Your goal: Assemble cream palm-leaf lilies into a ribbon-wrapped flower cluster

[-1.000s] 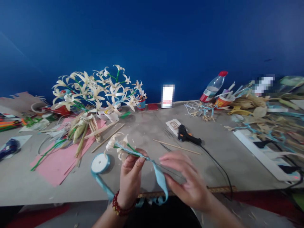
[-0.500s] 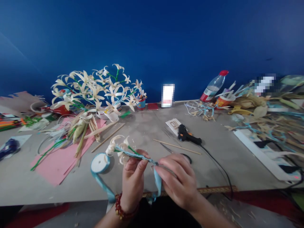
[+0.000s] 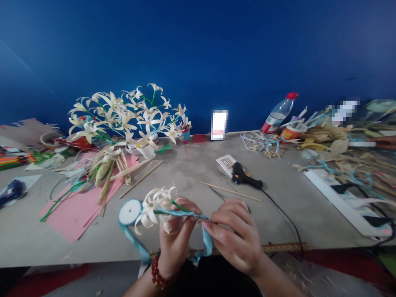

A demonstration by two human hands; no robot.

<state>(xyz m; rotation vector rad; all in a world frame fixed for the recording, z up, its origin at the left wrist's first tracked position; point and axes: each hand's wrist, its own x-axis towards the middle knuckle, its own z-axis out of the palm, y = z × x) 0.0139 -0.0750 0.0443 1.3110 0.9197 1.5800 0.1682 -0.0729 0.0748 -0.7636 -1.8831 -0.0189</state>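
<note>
My left hand (image 3: 176, 235) is closed around the stem of a spray of handmade cream flowers (image 3: 156, 204), whose curled petals point left. Pale blue ribbon wraps the stem, and a green stem shows beside it. With fingertips pinched together, my right hand (image 3: 236, 235) grips the stem's tail end. A loose length of blue ribbon (image 3: 207, 240) hangs below the right fingertips. On the table left of my hands lies the ribbon roll (image 3: 130, 211), its blue tail running over the front edge.
A black glue gun (image 3: 246, 176) and thin sticks (image 3: 230, 191) lie beyond my hands. Finished flowers (image 3: 123, 115) stand in cups at back left, near pink paper (image 3: 69, 216). A power strip (image 3: 343, 206) is at right. Another person's hand (image 3: 386, 142) shows at the right edge.
The flower spray has turned in my grip, its blossoms moving lower and showing more openly. Both hands shifted slightly. Another person's hand has appeared at the far right.
</note>
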